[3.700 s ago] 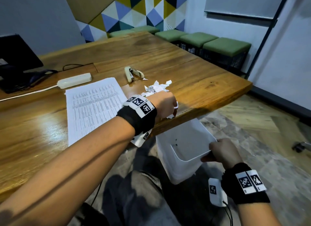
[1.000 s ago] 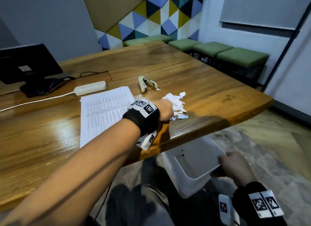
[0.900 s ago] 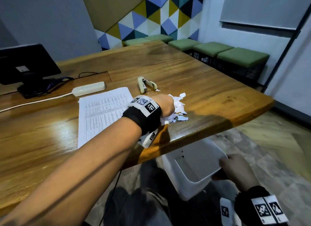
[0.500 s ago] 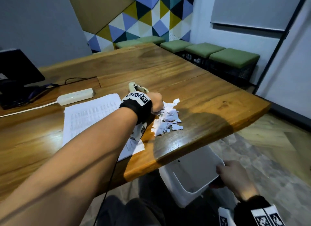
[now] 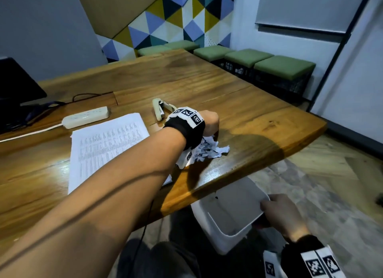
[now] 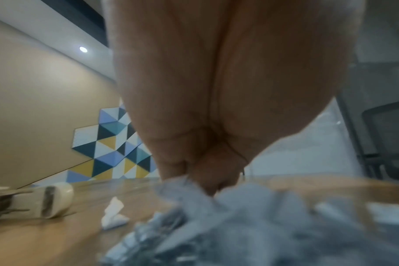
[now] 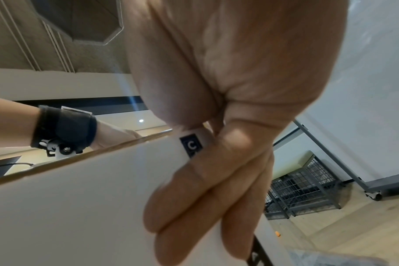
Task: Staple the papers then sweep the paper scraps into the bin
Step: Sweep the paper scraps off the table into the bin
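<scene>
Scrap pile [image 5: 207,151] now sits bunched closer to the tabletop [image 5: 259,120] edge, left hand [image 5: 209,122] curled behind it, raking. Right hand [image 5: 279,213] grips the bin [image 5: 226,234] rim below, so the drop looks close.

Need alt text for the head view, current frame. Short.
A person's left hand rakes a pile of paper scraps toward the near edge of a wooden table, while the right hand holds a white bin by its rim below that edge. A stapler, printed papers and a power strip lie behind.
</scene>
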{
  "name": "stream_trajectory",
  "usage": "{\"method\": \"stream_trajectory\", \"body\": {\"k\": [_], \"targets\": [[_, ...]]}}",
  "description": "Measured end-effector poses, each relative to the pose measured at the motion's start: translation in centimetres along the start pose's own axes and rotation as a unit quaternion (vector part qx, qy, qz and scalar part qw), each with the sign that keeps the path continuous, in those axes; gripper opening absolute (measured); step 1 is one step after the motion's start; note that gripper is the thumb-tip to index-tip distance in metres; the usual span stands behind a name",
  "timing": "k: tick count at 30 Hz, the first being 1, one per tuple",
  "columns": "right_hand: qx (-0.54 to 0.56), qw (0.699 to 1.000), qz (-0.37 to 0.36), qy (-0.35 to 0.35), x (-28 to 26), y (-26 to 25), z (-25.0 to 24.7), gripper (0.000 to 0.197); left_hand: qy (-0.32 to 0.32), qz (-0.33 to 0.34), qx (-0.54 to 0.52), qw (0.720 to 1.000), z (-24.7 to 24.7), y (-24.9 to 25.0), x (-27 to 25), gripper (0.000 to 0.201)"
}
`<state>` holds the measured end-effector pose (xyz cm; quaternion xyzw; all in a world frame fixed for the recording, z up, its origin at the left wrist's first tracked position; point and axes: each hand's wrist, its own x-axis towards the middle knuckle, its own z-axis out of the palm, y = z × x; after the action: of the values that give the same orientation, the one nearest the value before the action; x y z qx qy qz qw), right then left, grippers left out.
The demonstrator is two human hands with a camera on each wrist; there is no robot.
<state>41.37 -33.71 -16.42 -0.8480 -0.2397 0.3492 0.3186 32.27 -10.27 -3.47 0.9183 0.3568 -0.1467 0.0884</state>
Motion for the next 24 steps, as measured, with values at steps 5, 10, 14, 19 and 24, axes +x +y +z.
{"method": "stream_trajectory", "body": {"k": [5, 10, 14, 19, 24], "targets": [[0.036, 0.999, -0.008, -0.006, -0.7, 0.3, -0.1, 0.028, 0.052, 0.045, 0.003, 0.998, 1.0, 1.6, -3.1, 0.053], [0.046, 0.999, -0.002, -0.011, -1.1, 0.6, -0.1, 0.026, 0.098, 0.013, 0.058, 0.993, 2.2, 2.4, -7.3, 0.045], [0.051, 0.999, -0.004, -0.011, -1.4, 0.6, -0.2, 0.025, 0.042, 0.019, 0.042, 0.998, 4.8, 4.3, -8.7, 0.017], [0.055, 0.998, 0.003, -0.007, -1.9, 0.5, -0.6, 0.025, 0.05, 0.045, 0.029, 0.997, 5.1, 6.0, -10.1, 0.01], [0.069, 0.998, 0.008, 0.0, -1.9, 0.5, -0.6, 0.026, 0.065, 0.028, -0.021, 0.997, 4.7, 5.8, -9.9, 0.049]]}}
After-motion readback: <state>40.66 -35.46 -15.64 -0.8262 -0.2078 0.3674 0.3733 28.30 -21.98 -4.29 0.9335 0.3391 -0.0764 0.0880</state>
